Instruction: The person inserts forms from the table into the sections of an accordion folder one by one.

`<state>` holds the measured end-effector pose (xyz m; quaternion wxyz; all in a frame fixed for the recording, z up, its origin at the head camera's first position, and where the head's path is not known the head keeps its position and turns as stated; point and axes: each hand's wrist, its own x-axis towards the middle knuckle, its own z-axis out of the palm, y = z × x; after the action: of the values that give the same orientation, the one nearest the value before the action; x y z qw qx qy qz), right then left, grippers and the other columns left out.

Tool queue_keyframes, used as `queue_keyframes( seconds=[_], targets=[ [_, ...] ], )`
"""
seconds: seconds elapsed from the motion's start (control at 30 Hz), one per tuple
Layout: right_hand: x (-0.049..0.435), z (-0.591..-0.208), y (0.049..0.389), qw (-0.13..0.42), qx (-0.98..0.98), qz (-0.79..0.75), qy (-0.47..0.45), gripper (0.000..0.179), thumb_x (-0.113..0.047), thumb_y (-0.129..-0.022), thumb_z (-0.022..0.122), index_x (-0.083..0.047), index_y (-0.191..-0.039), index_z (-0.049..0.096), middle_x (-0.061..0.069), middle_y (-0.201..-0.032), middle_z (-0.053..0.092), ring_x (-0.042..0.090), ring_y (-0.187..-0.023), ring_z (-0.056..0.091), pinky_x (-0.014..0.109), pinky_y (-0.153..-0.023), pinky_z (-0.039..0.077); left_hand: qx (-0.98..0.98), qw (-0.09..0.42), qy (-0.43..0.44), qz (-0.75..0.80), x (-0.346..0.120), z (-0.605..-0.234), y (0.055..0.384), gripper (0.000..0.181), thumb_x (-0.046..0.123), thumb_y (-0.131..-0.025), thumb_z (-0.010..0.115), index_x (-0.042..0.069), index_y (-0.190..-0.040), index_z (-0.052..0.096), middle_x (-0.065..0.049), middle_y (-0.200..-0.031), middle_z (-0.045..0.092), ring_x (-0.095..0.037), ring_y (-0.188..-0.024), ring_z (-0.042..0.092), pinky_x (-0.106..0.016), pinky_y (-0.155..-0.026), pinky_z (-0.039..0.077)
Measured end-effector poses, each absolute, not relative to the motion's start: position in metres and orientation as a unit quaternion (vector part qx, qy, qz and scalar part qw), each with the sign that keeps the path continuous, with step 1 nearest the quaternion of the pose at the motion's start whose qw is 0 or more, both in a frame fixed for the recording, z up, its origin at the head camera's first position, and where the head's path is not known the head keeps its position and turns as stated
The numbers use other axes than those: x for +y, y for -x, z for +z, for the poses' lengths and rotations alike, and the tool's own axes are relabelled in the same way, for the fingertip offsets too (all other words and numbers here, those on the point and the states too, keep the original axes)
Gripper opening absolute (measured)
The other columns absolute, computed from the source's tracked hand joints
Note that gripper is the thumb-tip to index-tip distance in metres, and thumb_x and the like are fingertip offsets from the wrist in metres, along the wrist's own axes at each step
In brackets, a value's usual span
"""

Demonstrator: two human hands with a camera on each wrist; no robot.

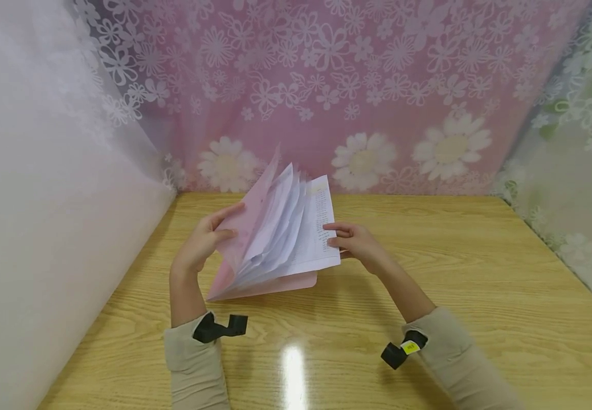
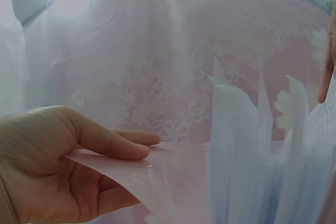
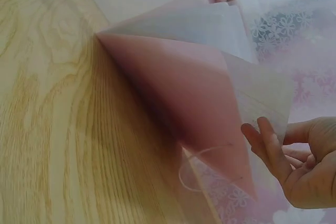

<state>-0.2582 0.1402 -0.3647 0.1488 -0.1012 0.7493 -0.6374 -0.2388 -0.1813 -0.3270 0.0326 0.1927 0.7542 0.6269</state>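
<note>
A pink folder (image 1: 244,228) is spread open above the wooden table, its spine edge toward the person. My left hand (image 1: 198,242) pinches the front cover by its outer edge, thumb on one face and fingers behind. Several loose white sheets (image 1: 288,228) fan out between the covers. At the right, a printed sheet (image 1: 321,213) with a yellow band sticks out past the back cover. My right hand (image 1: 362,245) pinches that sheet's outer edge between thumb and fingers. In the right wrist view, a thin cord loop (image 3: 186,174) hangs from the back cover (image 3: 194,93).
The wooden table (image 1: 460,273) extends around the folder. Behind it hangs a pink flowered curtain (image 1: 296,102), with a pale white sheet (image 1: 60,171) at the left and a flowered curtain (image 1: 572,171) at the right. Black wrist mounts (image 1: 219,327) sit at both cuffs.
</note>
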Motion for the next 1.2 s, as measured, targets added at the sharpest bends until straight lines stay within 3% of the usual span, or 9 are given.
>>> queue_keyframes(
  seconds=[0.27,0.53,0.77,0.9,1.2],
  targets=[
    [0.126,-0.370,0.257,0.176,0.753,-0.621,0.128,0.043,-0.011,-0.095,0.048,0.001,-0.135,0.042,0.022,-0.113,0.055,0.032,-0.089,0.060,0.040,-0.070,0.051,0.756,0.033,-0.191,0.625,-0.181,-0.328,0.239,0.053,-0.008,-0.087,0.045,0.003,-0.139,0.040,-0.007,-0.142,0.036,-0.017,-0.124,0.027,-0.024,-0.084,0.033],
    [0.112,-0.374,0.258,0.173,0.755,-0.619,0.132,0.043,-0.010,-0.093,0.049,0.002,-0.134,0.043,0.020,-0.110,0.057,0.026,-0.083,0.060,0.040,-0.068,0.051,0.755,0.030,-0.191,0.627,-0.182,-0.327,0.239,0.053,-0.009,-0.087,0.045,0.002,-0.138,0.040,-0.007,-0.142,0.036,-0.018,-0.123,0.028,-0.024,-0.081,0.035],
    [0.102,-0.380,0.260,0.156,0.771,-0.604,0.128,0.044,-0.011,-0.093,0.050,0.004,-0.133,0.043,0.024,-0.131,0.044,0.028,-0.099,0.054,0.040,-0.070,0.050,0.757,0.030,-0.191,0.624,-0.182,-0.328,0.240,0.052,-0.009,-0.087,0.046,0.002,-0.138,0.040,-0.007,-0.142,0.036,-0.017,-0.125,0.027,-0.023,-0.081,0.036],
    [0.095,-0.382,0.260,0.153,0.776,-0.598,0.128,0.046,-0.010,-0.092,0.049,0.006,-0.134,0.040,0.026,-0.133,0.041,0.031,-0.107,0.051,0.040,-0.070,0.050,0.755,0.032,-0.193,0.626,-0.181,-0.328,0.240,0.053,-0.009,-0.087,0.045,0.003,-0.138,0.040,-0.007,-0.143,0.035,-0.018,-0.124,0.028,-0.023,-0.080,0.036],
    [0.084,-0.384,0.258,0.143,0.776,-0.602,0.122,0.046,-0.009,-0.091,0.051,0.007,-0.133,0.042,0.023,-0.124,0.051,0.023,-0.095,0.057,0.031,-0.065,0.049,0.757,0.035,-0.193,0.624,-0.181,-0.327,0.240,0.053,-0.009,-0.087,0.045,0.003,-0.138,0.040,-0.006,-0.143,0.035,-0.017,-0.126,0.026,-0.025,-0.084,0.035]
  ],
)
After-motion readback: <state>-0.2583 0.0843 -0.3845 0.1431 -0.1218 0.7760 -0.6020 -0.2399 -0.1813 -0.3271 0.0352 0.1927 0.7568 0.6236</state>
